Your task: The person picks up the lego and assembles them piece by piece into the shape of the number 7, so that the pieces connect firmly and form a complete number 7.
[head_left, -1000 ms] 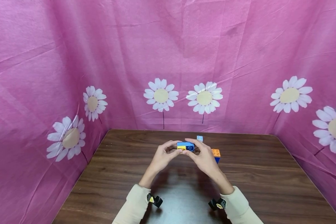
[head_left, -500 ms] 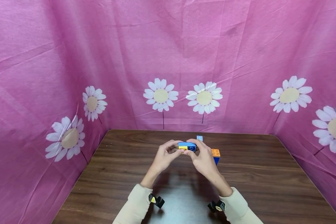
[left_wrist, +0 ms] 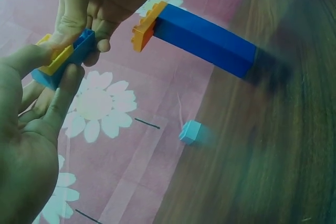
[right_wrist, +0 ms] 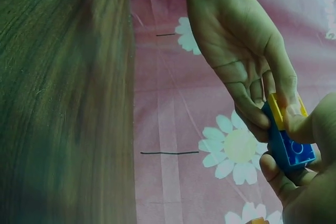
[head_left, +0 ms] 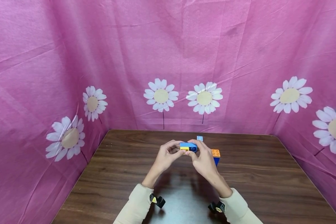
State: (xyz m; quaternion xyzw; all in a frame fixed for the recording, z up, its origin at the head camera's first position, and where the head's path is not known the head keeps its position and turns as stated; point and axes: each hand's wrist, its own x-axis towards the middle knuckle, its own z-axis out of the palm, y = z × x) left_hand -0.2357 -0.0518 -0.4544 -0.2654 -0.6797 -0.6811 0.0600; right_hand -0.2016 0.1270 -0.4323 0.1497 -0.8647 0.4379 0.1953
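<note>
Both hands hold a small pair of joined toy building bricks over the table. A long blue brick lies on its side, its hollow underside showing in the right wrist view, and a shorter yellow brick covers one end of that underside. My left hand pinches the yellow-covered end, thumb on the near side and fingers on the far side. At the bare blue end, my right hand grips between thumb and fingers. The right thumb overlaps the yellow brick in the right wrist view.
Just beyond the right hand stands a tall dark blue brick tower topped by an orange brick. Farther back, near the table's far edge, sits a light blue brick. Pink flowered cloth hangs around the wooden table.
Both hands and the joined bricks have drifted slightly to the right, and the bricks have tipped a little. The grips stay the same; the tower and light blue brick have not moved.
</note>
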